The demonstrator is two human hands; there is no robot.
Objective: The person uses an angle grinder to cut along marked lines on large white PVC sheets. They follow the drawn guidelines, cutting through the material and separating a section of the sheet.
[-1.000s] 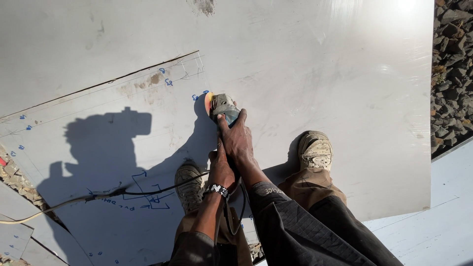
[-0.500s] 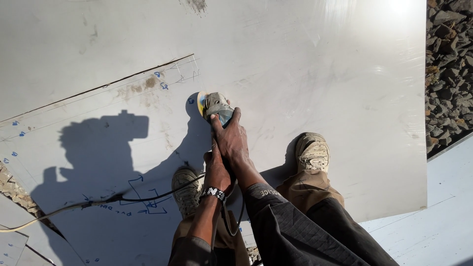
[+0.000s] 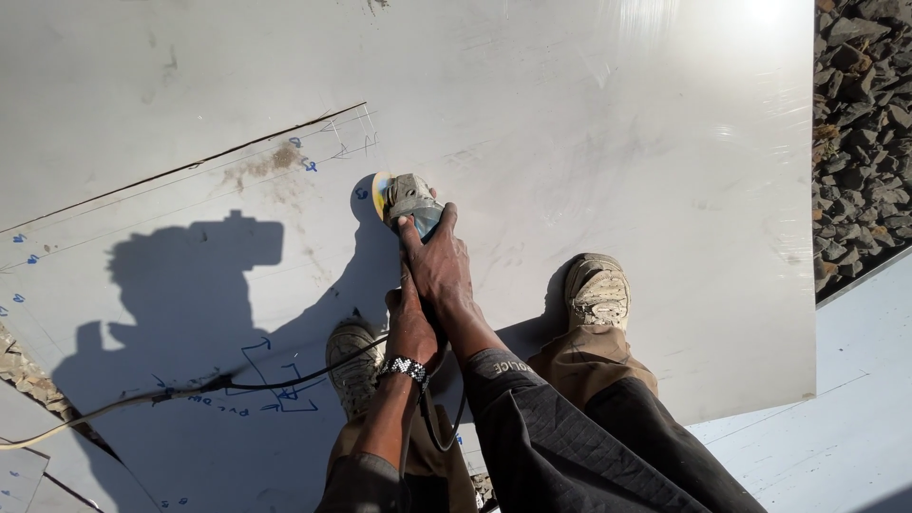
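Steel sheet [image 3: 589, 123] under the angle grinder [image 3: 407, 199], nearer the cut line than before, both hands clenched around it.

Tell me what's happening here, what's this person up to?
A person stands on a large metal sheet lying on the ground and holds an angle grinder with both hands. The right hand grips the front of its body, the left hand holds it further back. The yellow-edged disc points down at the sheet, near blue marker lines. The power cord trails off to the left. Gravel lies beyond the sheet's right edge.
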